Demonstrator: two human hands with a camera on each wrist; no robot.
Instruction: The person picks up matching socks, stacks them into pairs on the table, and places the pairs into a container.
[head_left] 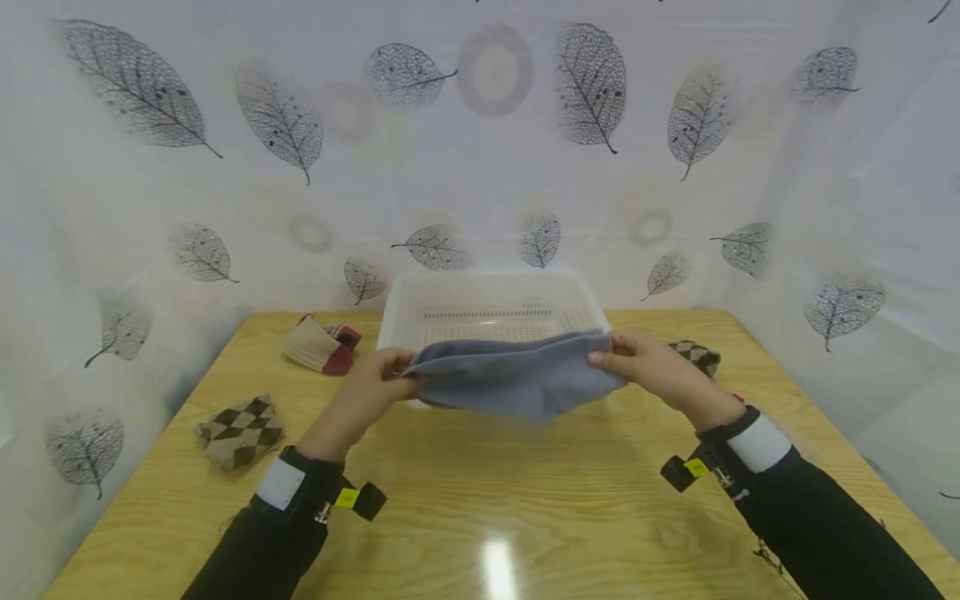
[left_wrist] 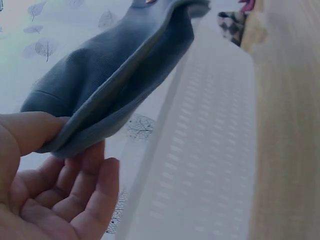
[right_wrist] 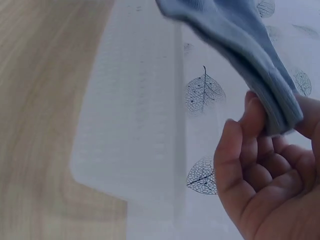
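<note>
A pair of blue-grey socks (head_left: 517,375) is stretched sideways in the air, in front of and slightly above the near rim of a white plastic basket (head_left: 487,293). My left hand (head_left: 367,396) pinches one end between thumb and fingers; in the left wrist view, two layers of the socks (left_wrist: 100,85) part into a gap there. At the other end, my right hand (head_left: 663,371) pinches the folded edge, and ribbing shows on the socks (right_wrist: 250,55) in the right wrist view. The socks hide part of the basket's front.
On the wooden table (head_left: 450,517), checked brown-and-beige socks (head_left: 240,433) lie at the left, with beige-and-red socks (head_left: 318,346) behind them. More checked socks (head_left: 697,357) lie beyond my right wrist. A leaf-patterned curtain (head_left: 480,183) hangs behind the basket.
</note>
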